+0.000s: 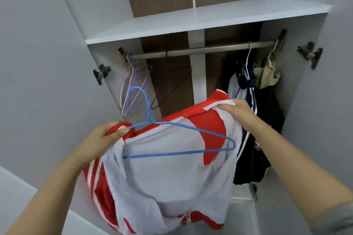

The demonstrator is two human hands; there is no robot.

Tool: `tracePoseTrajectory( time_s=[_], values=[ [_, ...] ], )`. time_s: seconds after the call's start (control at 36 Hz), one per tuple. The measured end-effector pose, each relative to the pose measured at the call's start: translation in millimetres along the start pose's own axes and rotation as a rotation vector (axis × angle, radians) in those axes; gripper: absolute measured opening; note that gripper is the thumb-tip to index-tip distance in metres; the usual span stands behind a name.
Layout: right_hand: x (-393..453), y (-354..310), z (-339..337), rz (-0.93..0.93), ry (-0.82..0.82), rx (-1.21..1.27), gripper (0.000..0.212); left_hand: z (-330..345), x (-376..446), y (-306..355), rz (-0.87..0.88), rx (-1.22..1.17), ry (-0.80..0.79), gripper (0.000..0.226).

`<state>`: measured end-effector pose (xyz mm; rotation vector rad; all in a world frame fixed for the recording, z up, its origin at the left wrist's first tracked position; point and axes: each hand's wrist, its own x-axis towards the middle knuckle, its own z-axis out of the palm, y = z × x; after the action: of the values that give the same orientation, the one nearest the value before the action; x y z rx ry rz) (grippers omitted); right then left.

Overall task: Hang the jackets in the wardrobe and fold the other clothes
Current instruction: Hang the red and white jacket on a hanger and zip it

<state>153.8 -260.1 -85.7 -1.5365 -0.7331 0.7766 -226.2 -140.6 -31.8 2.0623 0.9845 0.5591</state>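
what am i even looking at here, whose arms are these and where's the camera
There is one picture, taken by a wide-angle camera worn on a person's head, looking forward and down. So the two bare arms are that person's own.

They stand before an open wardrobe. Both hands hold up a red and white jacket with its pale lining facing the camera. The left hand grips one shoulder of it together with one end of a blue wire hanger, which lies across the lining. The right hand grips the other shoulder.

Behind, a metal rail carries empty hangers on the left and a dark jacket and a beige garment on the right. A white shelf sits above.
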Motion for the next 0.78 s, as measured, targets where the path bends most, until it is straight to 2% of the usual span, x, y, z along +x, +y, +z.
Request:
tracePoseTrajectory(
  time_s=[0.06, 0.14, 0.19, 0.25, 0.31, 0.39, 0.47, 0.58, 0.64, 0.72, 0.78],
  values=[
    [-5, -13, -7, -0.041, 0.060, -0.135, 0.017, 10, 2, -2, 0.029, 0.073, 0.035, 0.025],
    [-17, -23, -15, -0.089, 0.131, -0.282, 0.017, 22, 5, -3, 0.061, 0.208, 0.135, 0.016],
    [-26, -26, -19, -0.155, 0.178, -0.489, 0.026, 28, 6, -1, 0.059, 0.287, 0.146, 0.009],
    [-35, -27, -23, -0.218, 0.248, -0.732, 0.038, 34, 5, 4, 0.074, 0.403, 0.159, 0.016],
    [-40, -30, -27, -0.271, 0.270, -0.831, 0.040, 45, 3, 11, 0.102, 0.500, 0.225, 0.022],
    [-47, -37, -25, -0.222, 0.125, -0.753, 0.030, 65, 4, 22, 0.125, 0.510, 0.343, 0.023],
    [-60, -38, -16, -0.149, -0.086, -0.501, 0.013, 82, 6, 29, 0.120, 0.405, 0.411, 0.025],
    [-77, -31, -8, -0.119, -0.308, -0.211, 0.007, 94, 6, 34, 0.147, 0.347, 0.417, 0.024],
    [-78, -26, -8, -0.144, -0.284, -0.216, 0.021, 99, 4, 37, 0.189, 0.293, 0.376, 0.022],
    [-72, -19, -10, -0.337, -0.103, -0.510, 0.032, 98, 1, 39, 0.207, 0.204, 0.362, 0.020],
    [-70, -14, -10, -0.337, -0.137, -0.430, 0.038, 94, 1, 40, 0.207, 0.128, 0.399, 0.017]
  ],
)
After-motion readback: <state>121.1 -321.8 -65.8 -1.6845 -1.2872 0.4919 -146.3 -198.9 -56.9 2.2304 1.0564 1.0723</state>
